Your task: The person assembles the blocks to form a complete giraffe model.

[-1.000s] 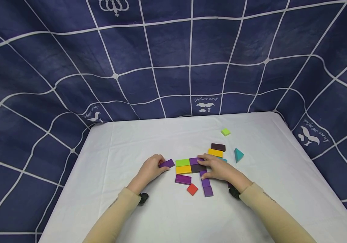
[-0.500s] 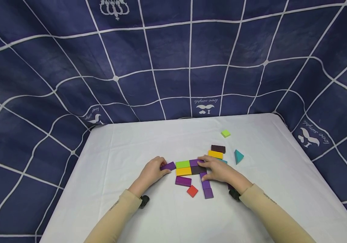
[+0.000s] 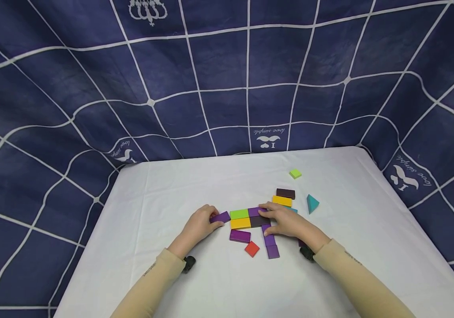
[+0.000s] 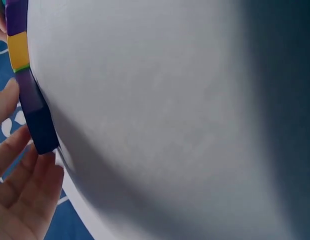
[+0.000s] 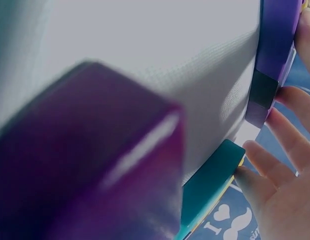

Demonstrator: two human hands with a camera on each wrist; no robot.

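Observation:
My left hand (image 3: pixel 200 225) pinches a purple block (image 3: pixel 221 217) lying at the left end of a group of blocks; its right end meets or nearly meets a green block (image 3: pixel 238 214). Below the green one lies a yellow block (image 3: pixel 240 223). To their right are another purple block (image 3: pixel 253 212) and a dark block (image 3: pixel 258 221). My right hand (image 3: pixel 288 221) rests its fingertips on these two, while its thumb touches a purple block (image 3: pixel 269 240) running toward me. In the right wrist view its fingers stand spread along the dark block's end (image 5: pixel 263 90).
Nearer me lie a loose magenta-purple block (image 3: pixel 240 236), a red square (image 3: pixel 252 249) and a small purple piece (image 3: pixel 273 251). Beyond the right hand are a dark brown block (image 3: pixel 285 193), a yellow block (image 3: pixel 282 201), a teal block (image 5: pixel 212 175), a teal triangle (image 3: pixel 312 203) and a lime piece (image 3: pixel 295 173).
My left hand has slid the purple block slightly right, up to the green block, then held still. My right hand has stayed in place.

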